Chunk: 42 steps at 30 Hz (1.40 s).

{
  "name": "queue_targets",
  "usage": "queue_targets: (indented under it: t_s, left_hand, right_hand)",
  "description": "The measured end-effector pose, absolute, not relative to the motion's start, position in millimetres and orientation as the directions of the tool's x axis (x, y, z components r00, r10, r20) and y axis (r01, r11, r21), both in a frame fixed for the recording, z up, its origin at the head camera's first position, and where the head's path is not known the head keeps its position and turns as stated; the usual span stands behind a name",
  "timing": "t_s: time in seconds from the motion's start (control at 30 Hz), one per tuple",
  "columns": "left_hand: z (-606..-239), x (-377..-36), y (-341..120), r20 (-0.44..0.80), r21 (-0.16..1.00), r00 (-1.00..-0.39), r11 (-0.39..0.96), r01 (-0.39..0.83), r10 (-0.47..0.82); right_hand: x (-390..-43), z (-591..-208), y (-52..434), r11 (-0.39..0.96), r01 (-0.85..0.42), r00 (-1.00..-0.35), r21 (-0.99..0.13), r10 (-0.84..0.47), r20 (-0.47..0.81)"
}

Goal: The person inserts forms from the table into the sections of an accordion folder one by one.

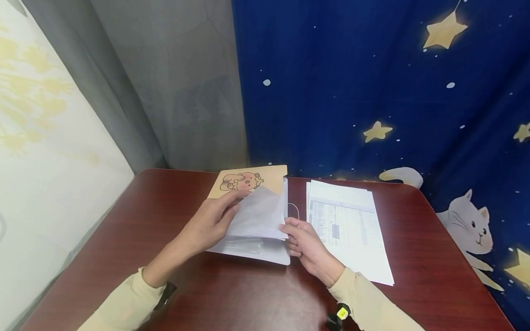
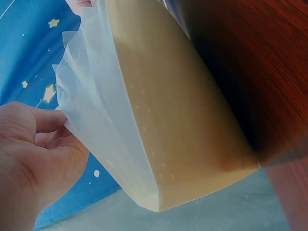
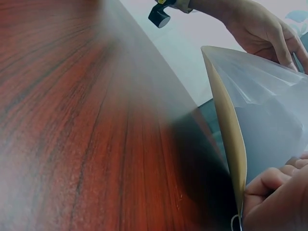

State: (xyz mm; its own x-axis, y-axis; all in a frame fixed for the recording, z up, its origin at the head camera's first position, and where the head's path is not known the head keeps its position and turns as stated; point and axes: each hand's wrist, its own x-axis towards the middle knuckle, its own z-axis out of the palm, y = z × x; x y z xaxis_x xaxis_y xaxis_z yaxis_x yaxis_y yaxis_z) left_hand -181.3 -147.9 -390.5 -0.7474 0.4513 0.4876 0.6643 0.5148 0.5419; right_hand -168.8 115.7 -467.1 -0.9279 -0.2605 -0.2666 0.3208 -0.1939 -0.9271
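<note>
A tan folder with a cartoon animal on its cover stands partly spread on the table, its translucent plastic pockets fanned open. My left hand is at the pockets' left side; in the left wrist view its thumb and finger pinch the edge of a clear pocket. My right hand grips the folder's right side, thumb over the pocket edge. From the right wrist view, the right hand holds the edge low down, next to the tan cover. A thin white elastic loop sticks out beside it.
Printed sheets with a table of text lie stacked on the right of the brown wooden table, close to my right hand. Behind the table hang a grey curtain and a blue star-patterned one.
</note>
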Motion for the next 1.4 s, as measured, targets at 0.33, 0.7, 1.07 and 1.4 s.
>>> queue_targets:
  t_s: [0.33, 0.7, 1.07, 1.4]
  left_hand:
    - [-390.6, -181.9, -147.1, 0.493, 0.542, -0.739, 0.502, 0.674, 0.46]
    - [-390.6, -181.4, -146.1, 0.49, 0.546, -0.741, 0.5, 0.672, 0.459]
    - [-390.7, -181.6, -146.3, 0.498, 0.54, -0.735, 0.499, 0.679, 0.461]
    - [-391.2, -182.0, -146.8, 0.507, 0.531, -0.73, 0.501, 0.683, 0.458]
  right_hand:
    - [-173.6, -466.7, 116.3, -0.087, 0.329, -0.926, -0.94, -0.226, -0.303]
    - [-174.9, -467.6, 116.4, -0.016, 0.334, -0.922, -0.942, -0.214, -0.323]
    - [-175.6, -464.6, 112.9, 0.12, 0.324, -0.913, -0.938, -0.221, -0.344]
    - [-177.4, -464.0, 110.4, 0.14, 0.325, -0.915, -0.935, -0.202, -0.349]
